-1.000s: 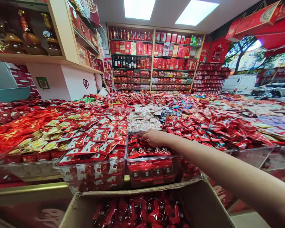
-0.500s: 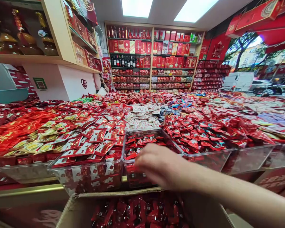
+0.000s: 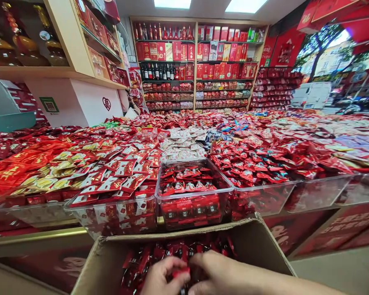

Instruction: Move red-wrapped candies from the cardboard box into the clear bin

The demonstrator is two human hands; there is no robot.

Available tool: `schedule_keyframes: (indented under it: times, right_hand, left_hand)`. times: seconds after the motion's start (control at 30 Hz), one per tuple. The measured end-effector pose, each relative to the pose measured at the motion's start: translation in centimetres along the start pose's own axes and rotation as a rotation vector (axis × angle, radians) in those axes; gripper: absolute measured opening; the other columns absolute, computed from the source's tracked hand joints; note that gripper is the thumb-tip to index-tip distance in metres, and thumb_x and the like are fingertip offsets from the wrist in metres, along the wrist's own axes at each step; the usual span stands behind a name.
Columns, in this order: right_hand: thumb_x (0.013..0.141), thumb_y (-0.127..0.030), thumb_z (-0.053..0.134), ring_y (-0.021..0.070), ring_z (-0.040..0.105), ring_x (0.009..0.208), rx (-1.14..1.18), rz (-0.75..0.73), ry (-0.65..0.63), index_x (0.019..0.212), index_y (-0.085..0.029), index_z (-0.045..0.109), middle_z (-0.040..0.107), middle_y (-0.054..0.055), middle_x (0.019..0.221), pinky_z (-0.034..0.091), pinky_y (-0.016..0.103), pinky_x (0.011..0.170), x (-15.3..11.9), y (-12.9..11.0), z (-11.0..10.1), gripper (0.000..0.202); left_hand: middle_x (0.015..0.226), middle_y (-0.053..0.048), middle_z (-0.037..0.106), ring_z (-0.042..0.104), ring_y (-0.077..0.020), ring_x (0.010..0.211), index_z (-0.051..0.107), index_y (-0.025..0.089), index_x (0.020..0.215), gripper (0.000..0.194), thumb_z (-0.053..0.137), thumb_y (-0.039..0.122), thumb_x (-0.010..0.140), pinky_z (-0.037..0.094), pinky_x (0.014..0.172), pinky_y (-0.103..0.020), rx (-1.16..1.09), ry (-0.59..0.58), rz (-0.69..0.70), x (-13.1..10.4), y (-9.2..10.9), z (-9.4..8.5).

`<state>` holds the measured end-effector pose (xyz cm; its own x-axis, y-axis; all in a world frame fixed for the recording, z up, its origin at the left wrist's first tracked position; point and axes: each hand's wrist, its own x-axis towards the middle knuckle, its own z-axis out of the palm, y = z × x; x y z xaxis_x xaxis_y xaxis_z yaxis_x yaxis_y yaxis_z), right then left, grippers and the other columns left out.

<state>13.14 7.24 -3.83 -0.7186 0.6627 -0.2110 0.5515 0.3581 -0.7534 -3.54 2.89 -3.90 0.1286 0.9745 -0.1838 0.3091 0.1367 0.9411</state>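
Note:
Both my hands are inside an open cardboard box [image 3: 94, 262] filled with small red wrapped packets [image 3: 143, 259]. My left hand [image 3: 164, 278] has its thumb and fingers curled round a red packet [image 3: 181, 272]. Right beside it, my right hand [image 3: 215, 270] reaches in among the packets; its fingers are blurred and partly hidden, so its grip is unclear. Just beyond the box stands a clear plastic bin [image 3: 194, 192], partly filled with red packets lying in rows.
Neighbouring clear bins hold red-and-white packets [image 3: 119, 174] on the left and a heap of red packets [image 3: 255, 166] on the right. White packets [image 3: 184, 143] lie behind. Shelves of bottles and boxes [image 3: 169, 51] line the back wall. A person [image 3: 132, 108] is at the far left.
My right hand has moved from above the clear bin down into the cardboard box. My left hand has come into view there. The rows in the bin are now uncovered.

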Motion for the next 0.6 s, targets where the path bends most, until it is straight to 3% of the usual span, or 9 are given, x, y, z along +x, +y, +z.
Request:
schedule_keyframes:
  times: [0.13,0.33,0.47,0.6]
  right_hand:
    - [0.071,-0.042,0.053,0.0081,0.049,0.047,0.503,0.095,-0.002,0.073,-0.015,0.048,0.051,-0.003,0.053,0.035,0.017,0.042,0.1,-1.2,0.2,0.028]
    - [0.065,-0.057,0.053,0.0075,0.051,0.044,0.841,0.099,0.056,0.07,-0.014,0.044,0.054,-0.002,0.054,0.037,0.018,0.04,0.2,-2.1,-0.1,0.044]
    - [0.057,-0.055,0.061,0.007,0.049,0.042,0.804,0.098,-0.042,0.067,-0.014,0.045,0.052,-0.003,0.05,0.036,0.017,0.039,0.1,-2.6,0.2,0.045]
    - [0.058,-0.049,0.064,0.0077,0.051,0.046,0.722,0.026,-0.011,0.058,-0.014,0.04,0.047,-0.005,0.047,0.034,0.016,0.041,0.2,-2.5,0.8,0.042]
  left_hand:
    - [0.077,-0.006,0.07,0.061,-0.0188,0.072,0.064,0.014,0.08,0.023,0.064,0.031,0.065,0.047,0.066,-0.027,-0.213,0.199,0.01,0.3,0.5,0.0]
    - [0.075,-0.003,0.07,0.061,-0.015,0.069,0.063,0.018,0.084,0.026,0.064,0.035,0.065,0.047,0.065,-0.024,-0.418,0.357,-0.008,-0.6,1.1,-0.3]
    - [0.074,-0.003,0.07,0.061,-0.0166,0.071,0.066,0.016,0.082,0.027,0.068,0.032,0.06,0.047,0.064,-0.023,-0.471,0.386,-0.01,-1.1,1.7,0.1]
    - [0.075,-0.003,0.07,0.059,-0.0157,0.073,0.066,0.016,0.084,0.027,0.068,0.031,0.061,0.046,0.066,-0.022,-0.534,0.356,-0.036,-1.4,1.7,0.1]
